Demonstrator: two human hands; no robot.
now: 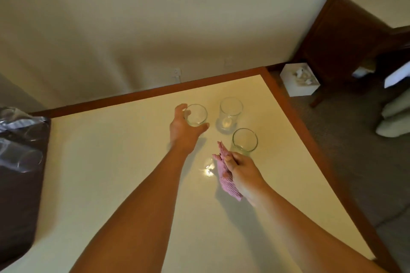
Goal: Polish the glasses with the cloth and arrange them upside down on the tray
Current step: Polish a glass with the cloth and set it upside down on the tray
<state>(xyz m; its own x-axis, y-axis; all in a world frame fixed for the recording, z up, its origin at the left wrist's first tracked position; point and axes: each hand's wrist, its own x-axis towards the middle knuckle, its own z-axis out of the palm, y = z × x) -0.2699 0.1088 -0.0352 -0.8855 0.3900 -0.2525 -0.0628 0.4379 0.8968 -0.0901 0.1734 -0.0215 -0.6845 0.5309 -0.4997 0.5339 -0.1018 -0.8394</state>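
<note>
Far left: dark tray (20, 206) w/ a few glasses lying blurred, orientation unclear. Centre: left hand (185, 127) wraps glass (196, 115) on table (111, 173). Right of it, right hand (243, 175) clutches cloth (226, 177); two glasses (230, 114) upright, unpolished I'd guess, so 3 left.

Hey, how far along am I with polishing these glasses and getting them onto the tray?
Done: at least two glasses already sit on the dark tray at the left edge, though blur hides whether they are upside down. In hand: your left hand is closing around the left glass, and your right hand holds the pink cloth. Left: three upright glasses on the table, counting that one.
</note>
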